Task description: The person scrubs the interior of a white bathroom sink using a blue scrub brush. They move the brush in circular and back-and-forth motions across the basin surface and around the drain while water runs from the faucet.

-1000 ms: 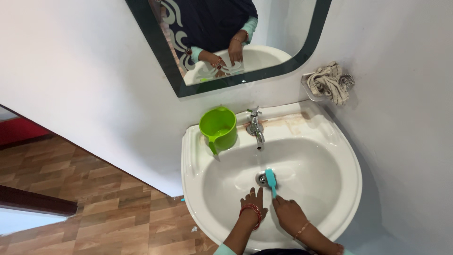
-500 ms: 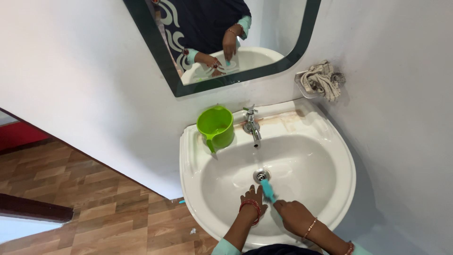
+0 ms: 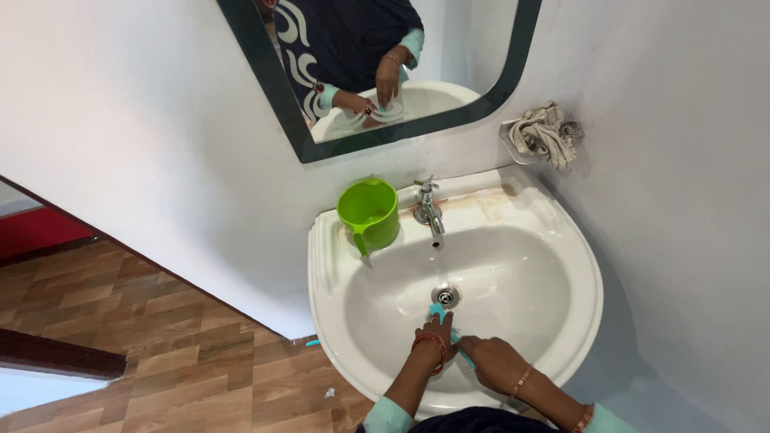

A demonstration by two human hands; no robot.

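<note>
A white wash basin (image 3: pixel 577 273) hangs on the wall below a mirror. My right hand (image 3: pixel 493 361) grips the handle of a turquoise brush (image 3: pixel 438 311), whose head lies on the basin's near slope just below the drain (image 3: pixel 446 296). My left hand (image 3: pixel 435 337), with red bangles at the wrist, rests flat on the basin wall, its fingers touching the brush head. Both hands are inside the bowl at its near side.
A green plastic jug (image 3: pixel 369 212) stands on the basin's back left rim beside the metal tap (image 3: pixel 428 210). A crumpled cloth (image 3: pixel 546 133) sits on a wall holder at the right. The mirror (image 3: pixel 377 72) shows my arms. Wood-pattern floor (image 3: pixel 160 353) lies to the left.
The brush has moved from over the drain down and left along the basin's near slope, drawn toward me. My left hand stays on the basin wall and now touches the brush head.
</note>
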